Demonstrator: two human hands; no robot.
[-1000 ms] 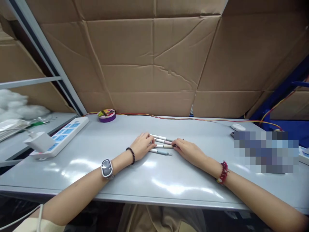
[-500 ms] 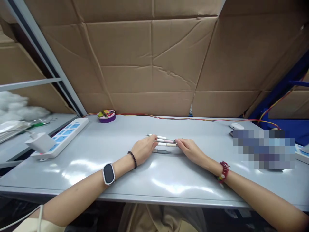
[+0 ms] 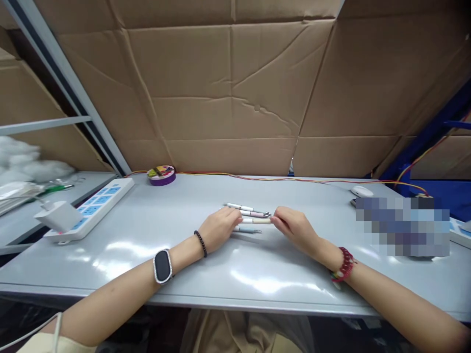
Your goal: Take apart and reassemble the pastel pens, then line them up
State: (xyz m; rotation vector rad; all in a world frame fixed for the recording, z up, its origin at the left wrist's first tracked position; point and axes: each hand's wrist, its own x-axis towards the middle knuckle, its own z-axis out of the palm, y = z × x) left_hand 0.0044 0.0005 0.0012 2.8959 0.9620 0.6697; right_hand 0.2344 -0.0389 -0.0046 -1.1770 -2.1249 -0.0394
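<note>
Several slim pens lie roughly parallel on the grey table, between my two hands. The farthest is a white pen (image 3: pixel 239 207), then a pale pink pen (image 3: pixel 255 214), a cream pen (image 3: pixel 259 221) and, nearest me, a light blue pen (image 3: pixel 252 230). My left hand (image 3: pixel 220 229) is closed over their left part, its fingers hiding some of the ends; which pens it grips is partly hidden. At the right end of the cream pen, my right hand (image 3: pixel 296 228) is closed, thumb against curled fingers, with the pen's end at its fingertips.
On the left stands a white power strip (image 3: pixel 93 208) with a white charger (image 3: pixel 59 216) plugged in. A round purple tin (image 3: pixel 162 176) sits at the back near thin red and yellow wires. Toward the right are a white mouse (image 3: pixel 361 191) and a blurred-out object (image 3: pixel 403 228). Cardboard (image 3: pixel 206 83) walls the back.
My right hand has shifted slightly right, uncovering the right ends of the pens, including the light blue one. My left hand stays nearly in place. The view has moved slightly.
</note>
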